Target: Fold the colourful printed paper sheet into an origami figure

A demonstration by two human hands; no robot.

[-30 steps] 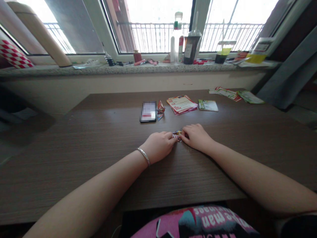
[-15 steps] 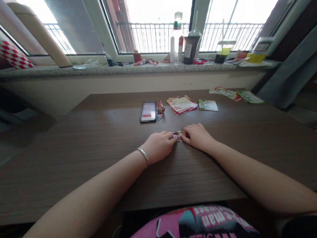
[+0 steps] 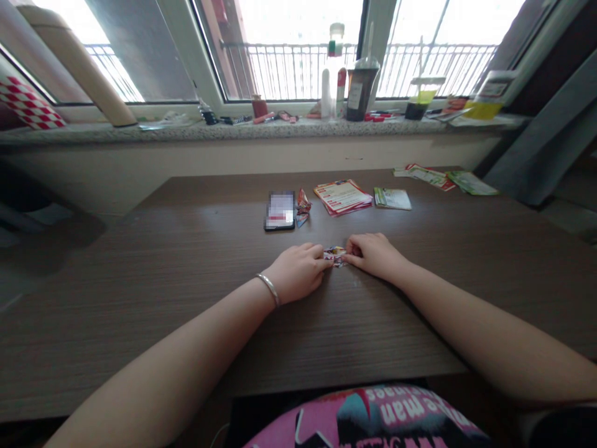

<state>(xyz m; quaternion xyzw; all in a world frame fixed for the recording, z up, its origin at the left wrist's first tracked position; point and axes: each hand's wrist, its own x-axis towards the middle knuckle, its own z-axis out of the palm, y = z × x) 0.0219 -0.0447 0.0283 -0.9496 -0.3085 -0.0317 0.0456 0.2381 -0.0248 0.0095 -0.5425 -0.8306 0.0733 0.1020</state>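
Note:
On the brown table lies a small piece of colourful printed paper, creased and partly covered by fingers. My left hand, with a silver bangle at the wrist, pinches its left end. The fingers of my right hand are curled, and thumb and fingertips grip its right end. Beyond my hands sits a phone with a lit, blurred screen. Beside the phone is a folded, colourful paper piece, mostly red.
Farther back lie a stack of printed cards, a smaller card pile and more leaflets at the far right. The granite windowsill carries bottles, a dark drink cup and a leaning tube.
My left hand has shifted slightly left along the paper, and a little more of its printed surface shows between my hands. My right hand has barely moved.

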